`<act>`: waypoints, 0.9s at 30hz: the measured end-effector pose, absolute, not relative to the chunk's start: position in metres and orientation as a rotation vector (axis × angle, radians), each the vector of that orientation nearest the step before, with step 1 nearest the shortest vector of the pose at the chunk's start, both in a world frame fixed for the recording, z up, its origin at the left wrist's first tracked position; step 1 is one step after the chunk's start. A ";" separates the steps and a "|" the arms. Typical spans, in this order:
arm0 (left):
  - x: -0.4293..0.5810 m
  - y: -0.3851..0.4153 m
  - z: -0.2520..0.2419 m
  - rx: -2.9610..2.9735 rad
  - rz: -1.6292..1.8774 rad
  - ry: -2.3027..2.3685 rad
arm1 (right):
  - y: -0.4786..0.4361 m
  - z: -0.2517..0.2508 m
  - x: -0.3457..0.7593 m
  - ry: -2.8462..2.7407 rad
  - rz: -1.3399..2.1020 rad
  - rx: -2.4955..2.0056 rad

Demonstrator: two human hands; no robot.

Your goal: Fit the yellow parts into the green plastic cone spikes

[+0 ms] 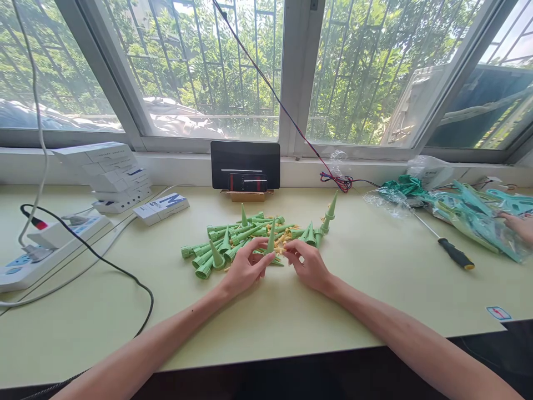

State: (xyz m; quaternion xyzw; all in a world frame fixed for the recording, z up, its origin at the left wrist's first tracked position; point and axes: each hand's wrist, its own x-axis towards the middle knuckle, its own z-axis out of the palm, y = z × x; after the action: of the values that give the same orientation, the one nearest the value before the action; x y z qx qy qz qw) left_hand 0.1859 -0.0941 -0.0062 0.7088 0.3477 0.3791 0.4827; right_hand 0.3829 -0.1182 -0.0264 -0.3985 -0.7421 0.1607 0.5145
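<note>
My left hand (249, 261) is closed round a green plastic spike (271, 238), its pointed end upward. Close beside it, my right hand (307, 264) pinches a small yellow plastic piece (281, 251) at the fingertips, near the spike's side. Behind both hands spreads a pile of green plastic spikes (245, 236), some lying and several standing point up. Small yellow pieces (287, 238) are scattered at the pile's right side. Right of them stand more green spikes (318, 233), one taller and leaning. The left fingers partly hide the held spike's lower end.
At the back stands a black tablet (245, 161) on a small stand. White boxes (112, 172) and a power strip (62, 250) with cables lie left. A screwdriver (456, 254) and bagged green parts (470, 216) lie right, where another person's hand (518, 226) reaches in.
</note>
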 end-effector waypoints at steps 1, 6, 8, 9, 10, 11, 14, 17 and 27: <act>0.185 -0.093 -0.008 1.734 0.924 0.853 | -0.118 -0.027 0.383 -1.783 0.391 -0.957; 0.184 -0.092 -0.011 1.746 0.923 0.874 | -0.118 -0.026 0.382 -1.789 0.408 -0.964; 0.184 -0.092 -0.011 1.742 0.924 0.875 | -0.118 -0.026 0.382 -1.794 0.416 -0.965; 0.184 -0.092 -0.011 1.739 0.924 0.875 | -0.119 -0.026 0.383 -1.797 0.417 -0.968; 0.184 -0.092 -0.011 1.735 0.923 0.873 | -0.119 -0.026 0.383 -1.800 0.415 -0.973; 0.184 -0.092 -0.011 1.733 0.919 0.871 | -0.119 -0.026 0.383 -1.803 0.411 -0.979; 0.184 -0.092 -0.011 1.736 0.907 0.863 | -0.119 -0.027 0.385 -1.813 0.402 -0.998; 0.183 -0.092 -0.011 1.744 0.896 0.861 | -0.118 -0.028 0.386 -1.825 0.402 -1.013; 0.184 -0.095 -0.007 1.748 0.908 0.843 | -0.119 -0.029 0.387 -1.854 0.406 -1.012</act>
State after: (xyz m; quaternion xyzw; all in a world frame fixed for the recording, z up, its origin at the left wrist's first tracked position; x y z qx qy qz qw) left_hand 0.1841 -0.0946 -0.0074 0.7162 0.3454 0.3719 0.4789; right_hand 0.3867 -0.1193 -0.0289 -0.4140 -0.7584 0.1662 0.4752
